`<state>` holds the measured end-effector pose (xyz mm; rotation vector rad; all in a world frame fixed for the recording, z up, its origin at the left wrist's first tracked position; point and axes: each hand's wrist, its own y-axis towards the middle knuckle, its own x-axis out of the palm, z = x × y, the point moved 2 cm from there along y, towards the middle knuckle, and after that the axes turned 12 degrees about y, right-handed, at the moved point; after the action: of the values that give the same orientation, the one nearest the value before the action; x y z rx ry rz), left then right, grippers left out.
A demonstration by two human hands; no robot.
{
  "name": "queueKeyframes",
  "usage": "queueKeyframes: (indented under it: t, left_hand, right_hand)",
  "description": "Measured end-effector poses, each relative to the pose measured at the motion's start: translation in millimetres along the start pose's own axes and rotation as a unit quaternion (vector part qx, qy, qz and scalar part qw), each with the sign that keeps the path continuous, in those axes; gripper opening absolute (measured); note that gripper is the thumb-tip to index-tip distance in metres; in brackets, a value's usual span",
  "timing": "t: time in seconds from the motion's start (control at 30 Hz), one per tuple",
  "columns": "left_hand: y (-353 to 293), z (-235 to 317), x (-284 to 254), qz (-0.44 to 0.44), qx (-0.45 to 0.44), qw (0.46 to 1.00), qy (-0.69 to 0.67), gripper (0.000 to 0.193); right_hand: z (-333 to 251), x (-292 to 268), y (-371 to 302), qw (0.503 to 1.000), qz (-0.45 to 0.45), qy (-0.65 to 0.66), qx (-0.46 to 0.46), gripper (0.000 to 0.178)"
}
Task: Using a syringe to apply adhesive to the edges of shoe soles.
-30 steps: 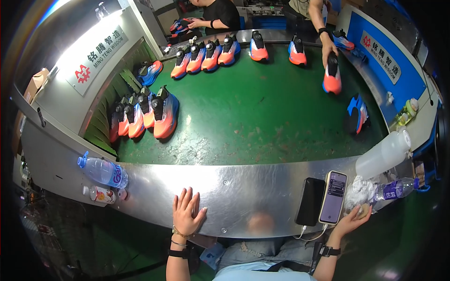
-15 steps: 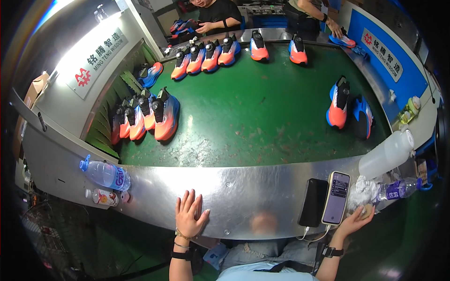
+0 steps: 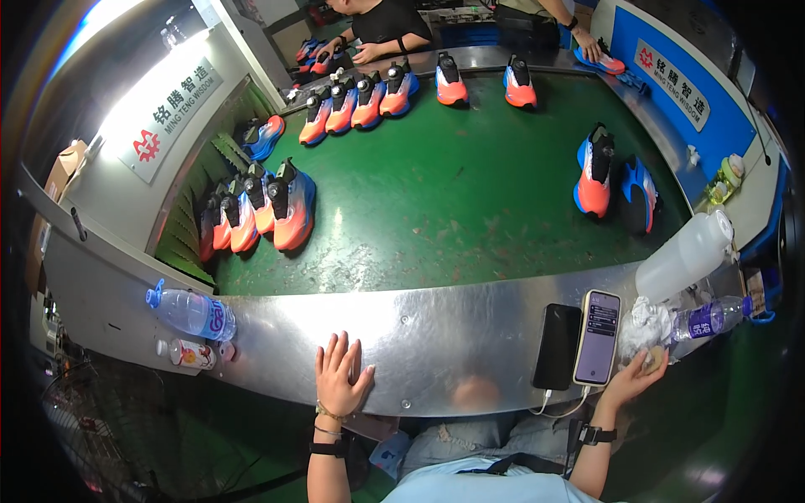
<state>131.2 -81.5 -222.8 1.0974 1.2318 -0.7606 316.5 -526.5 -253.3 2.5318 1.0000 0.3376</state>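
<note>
My left hand (image 3: 342, 377) lies flat on the bare metal ledge (image 3: 453, 335), fingers stretched out and holding nothing. At the ledge's right end, my right hand (image 3: 635, 383) has its fingers curled round a small tan piece (image 3: 652, 361) whose kind I cannot make out. Crumpled white tissue or cloth (image 3: 651, 321) lies just beyond that hand. Left of it, a black phone (image 3: 558, 345) and a phone with a lit screen (image 3: 598, 339) lie side by side, white cables plugged into both.
Orange-and-blue shoes stand on the green belt (image 3: 419, 210): a left group (image 3: 293, 214), a far row (image 3: 366, 105), and a right pair (image 3: 594, 180), one tipped over. Bottles (image 3: 194, 313) (image 3: 683, 256) flank the ledge. Two people work beyond; one's hand (image 3: 590, 49) touches a shoe.
My view has tilted and shifted slightly. Both my hands keep their places. At the far left, the other person has leaned and stretched a hand toward the shoes beside them.
</note>
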Motion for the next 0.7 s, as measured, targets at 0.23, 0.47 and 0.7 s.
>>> queueKeyframes:
  t: [0.23,0.47,0.7]
  left_hand:
    - [0.3,1.0,0.2,0.006,0.003,1.000,-0.001,0.051]
    - [0.7,3.9,0.2,-0.003,0.002,1.000,-0.008,0.051]
    - [0.6,4.0,3.0,0.002,0.002,1.000,-0.003,0.052]
  right_hand:
    - [-1.9,0.3,0.2,1.000,-0.006,0.021,0.009,0.043]
    - [3.3,-1.2,1.3,0.999,-0.012,0.030,0.005,0.043]
    - [2.6,-0.7,1.5,1.000,-0.002,0.006,-0.006,0.042]
